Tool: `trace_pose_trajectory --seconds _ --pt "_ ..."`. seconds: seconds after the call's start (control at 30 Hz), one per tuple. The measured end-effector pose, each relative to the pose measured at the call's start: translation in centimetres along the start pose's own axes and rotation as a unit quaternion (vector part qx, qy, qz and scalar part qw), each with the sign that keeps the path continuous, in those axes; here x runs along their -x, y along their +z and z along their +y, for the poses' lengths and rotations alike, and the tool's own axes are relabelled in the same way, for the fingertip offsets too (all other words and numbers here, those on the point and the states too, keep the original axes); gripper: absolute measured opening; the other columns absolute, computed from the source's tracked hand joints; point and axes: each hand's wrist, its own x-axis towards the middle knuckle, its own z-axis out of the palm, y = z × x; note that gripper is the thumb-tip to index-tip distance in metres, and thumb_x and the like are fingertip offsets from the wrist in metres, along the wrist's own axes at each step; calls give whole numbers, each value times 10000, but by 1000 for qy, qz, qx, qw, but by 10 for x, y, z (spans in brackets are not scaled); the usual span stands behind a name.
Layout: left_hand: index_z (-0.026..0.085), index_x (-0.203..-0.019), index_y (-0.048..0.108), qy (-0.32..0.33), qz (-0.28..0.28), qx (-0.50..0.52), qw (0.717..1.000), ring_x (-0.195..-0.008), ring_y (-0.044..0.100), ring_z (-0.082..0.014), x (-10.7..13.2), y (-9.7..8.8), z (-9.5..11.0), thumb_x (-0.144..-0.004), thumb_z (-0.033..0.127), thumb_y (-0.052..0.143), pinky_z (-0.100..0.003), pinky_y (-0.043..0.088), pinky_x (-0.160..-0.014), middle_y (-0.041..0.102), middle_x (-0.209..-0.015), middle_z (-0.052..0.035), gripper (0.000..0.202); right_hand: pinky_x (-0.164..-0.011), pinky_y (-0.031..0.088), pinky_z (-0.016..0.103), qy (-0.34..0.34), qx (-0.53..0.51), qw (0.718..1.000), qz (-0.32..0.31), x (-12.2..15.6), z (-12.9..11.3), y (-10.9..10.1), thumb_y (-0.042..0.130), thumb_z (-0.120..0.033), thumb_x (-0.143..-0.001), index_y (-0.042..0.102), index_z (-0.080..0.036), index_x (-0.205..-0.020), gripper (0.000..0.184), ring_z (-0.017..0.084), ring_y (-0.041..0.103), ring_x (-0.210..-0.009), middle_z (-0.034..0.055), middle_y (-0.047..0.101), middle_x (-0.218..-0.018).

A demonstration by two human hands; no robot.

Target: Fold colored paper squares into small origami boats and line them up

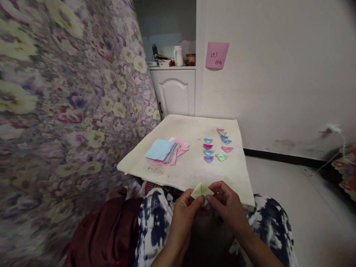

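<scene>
Between my two hands, just off the table's front edge, is a small piece of folded yellow paper (201, 190) with a crease down its middle. My left hand (187, 207) pinches its left and lower side, the thumb lying on its face. Pressed against the right side are the thumb and fingers of my right hand (226, 200). The fingers behind the paper are partly hidden. On the table beyond lie several small folded paper pieces in rows, among them a purple one (208, 159) and a green one (221, 157).
A stack of coloured paper squares, blue on top (159, 149), sits on the left of the cream-covered table (183, 174). A floral curtain (83, 111) hangs along the left. Behind stands a white cabinet (178, 89); a pink note (217, 55) is on the wall.
</scene>
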Motion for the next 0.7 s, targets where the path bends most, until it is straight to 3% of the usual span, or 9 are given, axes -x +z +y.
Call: trace_pose_trajectory --seconds 0.13,0.27,0.4,0.7 --pt "153 -844 664 8 12 1 1000 -524 568 -101 -3 -2 -1 -658 316 747 -188 421 -497 642 -649 14 261 -466 422 213 -2 14 1000 28 -1 3 1 683 -363 -742 522 -189 -826 252 102 532 -486 -40 575 -640" --pt "135 -799 668 -1 27 -4 1000 -479 524 -78 -2 -2 2 -647 290 754 -171 382 -463 633 -622 15 233 -483 401 208 -8 28 1000 7 -3 3 -1 666 -357 -755 550 -176 -859 239 106 517 -545 -15 587 -709" --pt "128 -784 669 15 26 -34 999 -449 477 -66 1 1 6 -664 279 738 -170 366 -450 600 -587 29 206 -498 362 205 -25 87 996 10 -4 -4 -4 658 -324 -759 589 -169 -882 210 92 452 -535 -39 526 -652" --pt "155 -757 681 23 18 -64 997 -479 482 -74 4 2 7 -667 296 729 -171 352 -462 594 -583 39 174 -554 395 231 -23 82 996 -16 -6 -8 -9 657 -316 -754 592 -165 -856 195 119 502 -592 -21 565 -675"
